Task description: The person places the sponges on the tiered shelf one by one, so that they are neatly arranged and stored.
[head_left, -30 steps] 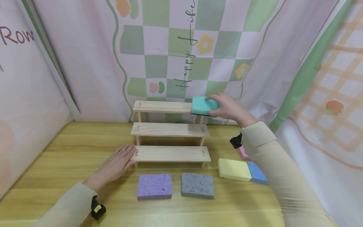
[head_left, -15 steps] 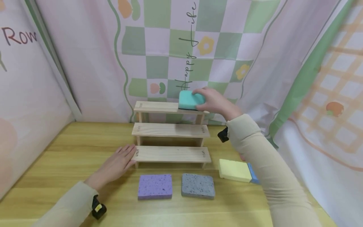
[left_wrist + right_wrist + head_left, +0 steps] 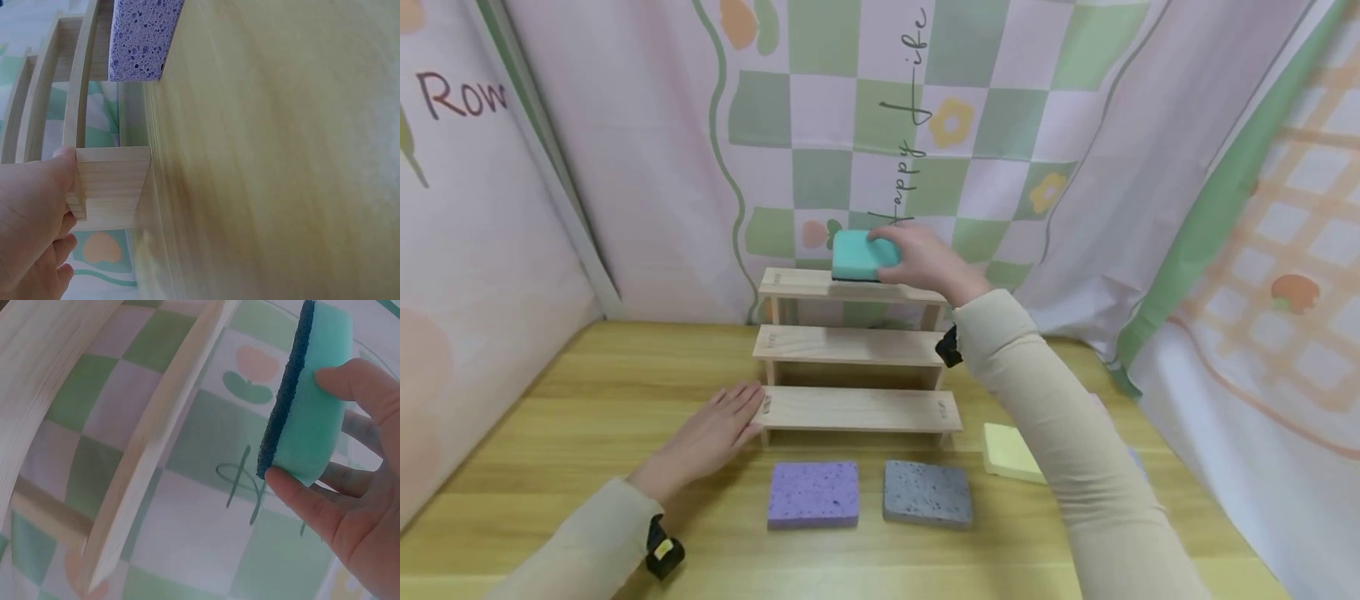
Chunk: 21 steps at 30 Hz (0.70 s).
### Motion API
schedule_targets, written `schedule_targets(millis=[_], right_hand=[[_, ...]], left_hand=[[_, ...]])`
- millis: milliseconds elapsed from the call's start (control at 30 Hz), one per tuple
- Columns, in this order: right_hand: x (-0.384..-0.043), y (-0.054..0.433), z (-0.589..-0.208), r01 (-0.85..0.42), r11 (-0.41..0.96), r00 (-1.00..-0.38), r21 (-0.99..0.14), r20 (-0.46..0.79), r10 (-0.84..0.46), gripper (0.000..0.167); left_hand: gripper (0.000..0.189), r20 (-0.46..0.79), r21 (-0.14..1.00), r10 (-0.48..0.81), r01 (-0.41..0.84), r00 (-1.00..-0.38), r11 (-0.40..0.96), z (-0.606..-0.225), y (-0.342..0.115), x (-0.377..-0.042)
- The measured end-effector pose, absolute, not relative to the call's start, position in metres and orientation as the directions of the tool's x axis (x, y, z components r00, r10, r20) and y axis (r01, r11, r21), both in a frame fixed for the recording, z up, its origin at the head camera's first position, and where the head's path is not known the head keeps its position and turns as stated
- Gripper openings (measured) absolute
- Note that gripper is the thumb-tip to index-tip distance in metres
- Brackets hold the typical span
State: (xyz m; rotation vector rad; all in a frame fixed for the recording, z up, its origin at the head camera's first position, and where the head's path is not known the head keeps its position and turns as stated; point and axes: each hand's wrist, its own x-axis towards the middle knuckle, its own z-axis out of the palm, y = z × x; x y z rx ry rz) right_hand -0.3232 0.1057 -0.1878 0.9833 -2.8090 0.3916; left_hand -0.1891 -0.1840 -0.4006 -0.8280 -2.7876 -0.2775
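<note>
My right hand (image 3: 925,262) grips a turquoise sponge (image 3: 853,254) with a dark scouring layer underneath. The right wrist view shows the thumb and fingertips on the sponge's sides, and a gap between its scouring layer (image 3: 287,394) and the top board. A three-step wooden shelf (image 3: 857,408) stands below, its boards bare. At the left end of the lowest step, my left hand (image 3: 707,433) holds the board's end. In the left wrist view the thumb lies on one edge and the fingers curl by the other.
In front of the shelf lie a purple sponge (image 3: 812,494) and a grey speckled sponge (image 3: 927,493). To the right, the right sleeve partly covers a yellow sponge (image 3: 1011,452); slivers of pink and blue show past it. A patterned curtain (image 3: 820,108) hangs behind the shelf.
The right hand has carried the turquoise sponge leftward along the top step and slightly higher. The right sleeve now hides more of the yellow and blue sponges. The left hand stays put.
</note>
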Motion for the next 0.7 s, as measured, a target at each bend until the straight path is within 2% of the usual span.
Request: schedule_targets(millis=[233, 700], right_hand=[[-0.333, 0.087, -0.195, -0.646, 0.737, -0.761, -0.197, 0.237, -0.604, 0.054], [-0.344, 0.06, -0.217, -0.589, 0.758, -0.808, -0.281, 0.187, -0.559, 0.054]], left_hand=[[0.052, 0.259, 0.119, 0.506, 0.548, -0.822, 0.828, -0.4, -0.183, -0.189], [0.051, 0.276, 0.108, 0.505, 0.549, -0.818, 0.829, -0.403, -0.184, -0.191]])
